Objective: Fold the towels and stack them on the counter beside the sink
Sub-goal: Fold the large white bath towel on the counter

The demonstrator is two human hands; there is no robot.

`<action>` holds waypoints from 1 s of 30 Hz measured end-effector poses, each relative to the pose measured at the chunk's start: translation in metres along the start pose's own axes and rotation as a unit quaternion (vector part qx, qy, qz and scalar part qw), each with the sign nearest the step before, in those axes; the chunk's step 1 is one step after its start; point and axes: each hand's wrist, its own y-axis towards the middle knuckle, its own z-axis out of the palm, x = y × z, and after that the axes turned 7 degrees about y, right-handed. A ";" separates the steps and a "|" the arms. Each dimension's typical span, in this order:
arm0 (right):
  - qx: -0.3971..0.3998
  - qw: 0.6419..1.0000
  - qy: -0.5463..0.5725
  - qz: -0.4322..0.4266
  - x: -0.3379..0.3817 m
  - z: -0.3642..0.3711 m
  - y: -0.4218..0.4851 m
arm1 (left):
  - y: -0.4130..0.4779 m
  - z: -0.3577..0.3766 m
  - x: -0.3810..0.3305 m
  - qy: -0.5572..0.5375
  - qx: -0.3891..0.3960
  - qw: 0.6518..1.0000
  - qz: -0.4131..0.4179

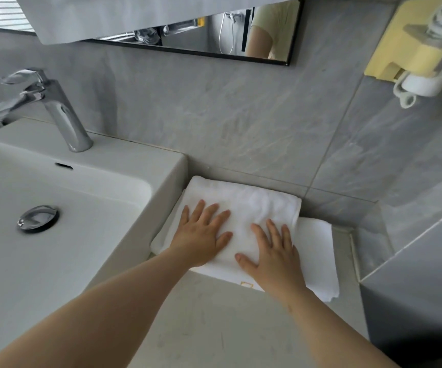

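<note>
Left hand: the left hand [201, 235] lies flat, palm down, fingers straight and spread. It presses on the left half of the top towel [254, 203] and grips nothing.
Right hand: the right hand [273, 251] also lies flat, fingers straight and slightly fanned, thumb stretched out to the left. It presses on the right front part of the same towel, with nothing pinched or clasped.
Between the hands: a strip of bare white cloth; the two thumbs are near each other but apart.
Top towel: white, folded into a rectangle, resting on the lower towel [318, 251]. Its far edge runs close along the counter's back edge at the wall, and its left side sits just beside the sink's outer wall.
Lower towel: white, folded, flat on the counter under the top one. It sticks out past the top towel's right side toward the counter's back right corner.
Yellow mark: a small yellow mark [246, 284] at the stack's front edge, just left of the right wrist and partly hidden by it.
Counter: the pale counter [214, 328] shows bare in front of the towels; both forearms reach over it from the near edge.
Sink: the white sink [166, 166] stands at the counter's left edge and rises above it. A chrome drain plug [38, 217] sits in its bottom and a chrome faucet [57, 110] on its back rim.
Wall: grey tiled wall [241, 115] behind the counter, a mirror [201, 35] above, and a yellow holder [400, 49] at the upper right with a white coiled cord.
</note>
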 end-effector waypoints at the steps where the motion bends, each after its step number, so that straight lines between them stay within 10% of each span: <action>1: 0.008 1.000 0.002 0.006 0.001 -0.001 -0.001 | -0.001 -0.002 0.000 0.005 0.005 1.000 -0.002; 16: 0.026 1.000 -0.012 -0.006 0.056 -0.040 -0.068 | -0.084 -0.054 0.012 0.010 -0.052 0.999 0.010; 30: 0.046 0.961 0.055 -0.267 0.254 -0.023 -0.145 | -0.283 -0.082 0.147 0.001 -0.158 0.960 -0.230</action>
